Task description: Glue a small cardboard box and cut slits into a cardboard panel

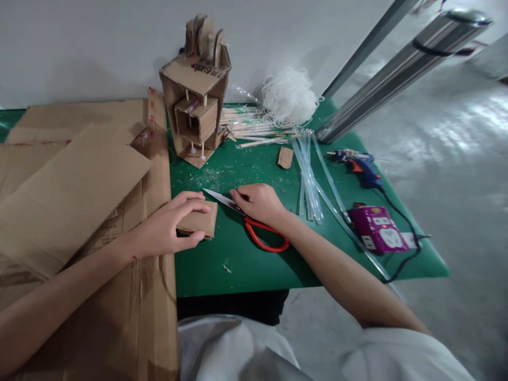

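While the left hand spreads over a cardboard block, right hand curls over scissors, grip unclear. Tower holds small box.

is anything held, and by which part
Left hand holds a small brown rectangular cardboard block by opposite edges; right hand covers the middle of red-handled metal scissors, grip unclear.

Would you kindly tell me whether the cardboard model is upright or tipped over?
Upright: the cardboard model stands base-down on the green tabletop, its rounded discs on top.
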Tool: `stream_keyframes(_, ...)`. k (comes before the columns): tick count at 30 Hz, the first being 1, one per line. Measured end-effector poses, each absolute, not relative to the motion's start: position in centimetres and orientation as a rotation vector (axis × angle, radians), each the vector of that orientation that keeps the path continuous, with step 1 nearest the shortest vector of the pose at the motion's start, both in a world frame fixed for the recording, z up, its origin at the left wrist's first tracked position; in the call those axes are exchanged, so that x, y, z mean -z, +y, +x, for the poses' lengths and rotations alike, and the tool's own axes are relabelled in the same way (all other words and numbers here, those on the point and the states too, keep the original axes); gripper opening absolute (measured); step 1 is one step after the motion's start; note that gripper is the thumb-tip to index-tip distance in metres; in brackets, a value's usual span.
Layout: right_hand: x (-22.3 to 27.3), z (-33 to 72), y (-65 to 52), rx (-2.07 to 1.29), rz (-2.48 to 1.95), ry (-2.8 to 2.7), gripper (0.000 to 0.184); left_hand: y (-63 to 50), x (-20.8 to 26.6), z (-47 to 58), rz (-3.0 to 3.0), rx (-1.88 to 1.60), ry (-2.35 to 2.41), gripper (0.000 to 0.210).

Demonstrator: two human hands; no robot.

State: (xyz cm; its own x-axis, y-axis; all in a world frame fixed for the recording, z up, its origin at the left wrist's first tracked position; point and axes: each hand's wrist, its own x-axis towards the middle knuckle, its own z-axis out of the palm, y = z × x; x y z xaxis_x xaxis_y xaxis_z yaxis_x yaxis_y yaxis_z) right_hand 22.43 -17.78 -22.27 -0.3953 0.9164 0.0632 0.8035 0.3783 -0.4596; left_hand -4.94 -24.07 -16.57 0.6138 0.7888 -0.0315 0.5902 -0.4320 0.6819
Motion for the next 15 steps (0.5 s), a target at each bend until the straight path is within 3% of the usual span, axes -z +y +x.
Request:
stream_keyframes(6,22.4,22.6,-17.7,-0.504,-1.469,-2.334,0.044,-24.0,16.7,-5.0,2.184,-0.388,1.079,0.043)
stream_keyframes(11,21.5,22.9,-18.5,-0.525,-1.154,-2.373,0.034,-24.0,16.8,-5.0,2.174,-0.389,1.081,0.043)
stream_keyframes(15,20.8,22.5,-20.0,-0.619,-0.938,-2.498,0.062,-24.0,16.7,-4.9,2.171,-0.387,1.076,0.043)
